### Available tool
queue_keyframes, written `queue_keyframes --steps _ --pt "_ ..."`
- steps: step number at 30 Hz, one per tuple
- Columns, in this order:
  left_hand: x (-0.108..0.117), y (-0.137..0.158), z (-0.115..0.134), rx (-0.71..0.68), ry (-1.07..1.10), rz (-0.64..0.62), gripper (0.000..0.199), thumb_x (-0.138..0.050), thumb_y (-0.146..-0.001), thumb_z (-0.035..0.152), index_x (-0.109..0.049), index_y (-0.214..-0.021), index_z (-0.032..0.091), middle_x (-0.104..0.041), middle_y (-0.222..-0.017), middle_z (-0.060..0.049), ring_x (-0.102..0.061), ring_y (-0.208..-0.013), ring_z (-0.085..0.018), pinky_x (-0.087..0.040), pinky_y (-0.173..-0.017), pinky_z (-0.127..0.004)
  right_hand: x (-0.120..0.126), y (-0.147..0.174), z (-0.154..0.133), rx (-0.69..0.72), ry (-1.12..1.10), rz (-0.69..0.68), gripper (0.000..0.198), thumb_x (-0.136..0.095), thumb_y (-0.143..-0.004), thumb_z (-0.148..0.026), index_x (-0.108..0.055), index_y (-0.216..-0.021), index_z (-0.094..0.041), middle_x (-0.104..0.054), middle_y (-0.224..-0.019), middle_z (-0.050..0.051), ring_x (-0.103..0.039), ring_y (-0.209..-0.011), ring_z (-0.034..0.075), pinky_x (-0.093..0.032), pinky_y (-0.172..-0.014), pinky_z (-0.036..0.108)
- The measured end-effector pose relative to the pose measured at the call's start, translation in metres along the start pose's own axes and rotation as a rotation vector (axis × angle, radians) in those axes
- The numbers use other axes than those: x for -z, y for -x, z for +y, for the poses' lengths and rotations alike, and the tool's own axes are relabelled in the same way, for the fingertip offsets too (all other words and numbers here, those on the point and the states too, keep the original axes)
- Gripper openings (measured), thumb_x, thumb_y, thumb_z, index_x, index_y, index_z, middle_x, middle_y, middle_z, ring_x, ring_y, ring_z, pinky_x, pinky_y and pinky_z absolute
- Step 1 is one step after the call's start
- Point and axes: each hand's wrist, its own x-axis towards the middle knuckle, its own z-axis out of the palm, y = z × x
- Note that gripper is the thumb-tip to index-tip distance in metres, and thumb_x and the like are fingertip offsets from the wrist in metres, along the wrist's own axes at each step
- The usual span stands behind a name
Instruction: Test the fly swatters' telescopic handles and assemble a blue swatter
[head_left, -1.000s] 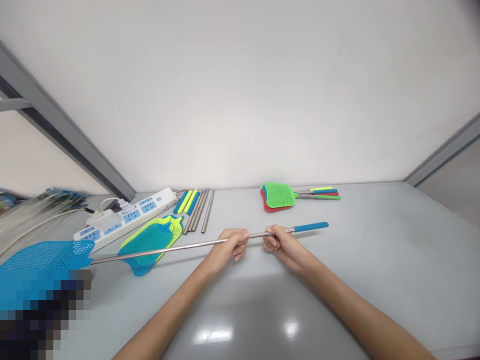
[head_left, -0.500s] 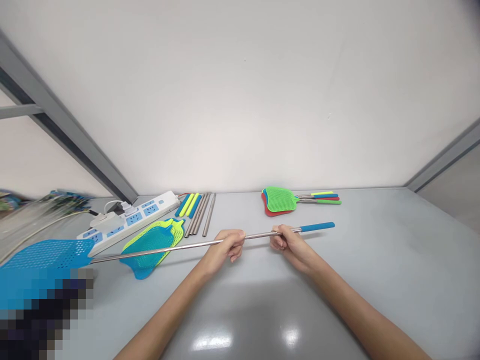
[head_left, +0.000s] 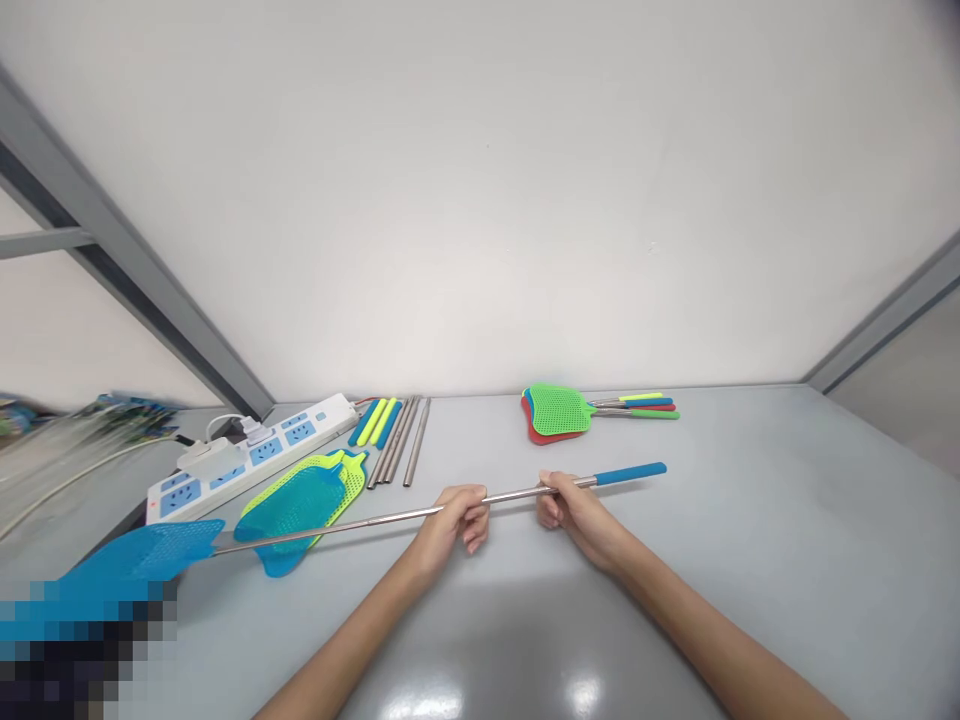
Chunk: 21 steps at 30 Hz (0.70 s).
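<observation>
A blue fly swatter (head_left: 405, 515) with a long metal rod stretches across the view, held above the table. Its perforated blue head (head_left: 161, 548) is at the left, partly covered by blurred blocks, and its blue grip (head_left: 631, 473) points right. My left hand (head_left: 454, 525) is closed around the middle of the rod. Closed on the rod just left of the blue grip is my right hand (head_left: 570, 503). Loose swatter heads (head_left: 296, 505) in blue and yellow lie overlapped beneath the rod's left part.
Several finished swatters (head_left: 559, 411) lie stacked at the back. Loose metal rods (head_left: 397, 440) and blue and yellow grips (head_left: 375, 422) lie beside a white power strip (head_left: 259, 455). Clear plastic packaging (head_left: 82, 440) is at far left. A wall (head_left: 480, 200) bounds the table's rear.
The swatter and both hands sit slightly lower in view, and the swatter's head has shifted right. The background has also moved down a little. Both hands keep their hold.
</observation>
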Motion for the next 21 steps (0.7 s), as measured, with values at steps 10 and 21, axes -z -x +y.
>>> queue_keyframes --steps 10,21 --pt "-0.002 0.005 0.005 -0.014 -0.077 -0.026 0.032 -0.036 -0.079 0.032 -0.036 -0.051 0.016 -0.035 -0.044 0.004 -0.037 -0.04 -0.008 -0.03 -0.044 -0.022 -0.006 0.004 -0.002 -0.071 -0.113 -0.083 0.042 -0.043 -0.075 -0.05 -0.05 -0.054 -0.015 -0.038 -0.048 -0.002 -0.036 -0.046 0.01 -0.026 -0.051 0.026" --pt "-0.004 0.003 0.0 -0.011 -0.142 -0.003 0.041 -0.032 -0.081 0.038 -0.037 -0.048 0.016 -0.034 -0.039 0.004 -0.035 -0.037 -0.008 -0.03 -0.042 -0.021 -0.014 0.006 0.005 -0.034 -0.181 0.013 0.037 -0.047 -0.077 -0.033 -0.03 -0.047 -0.019 -0.024 -0.046 -0.006 -0.029 -0.044 0.009 -0.023 -0.05 0.027"
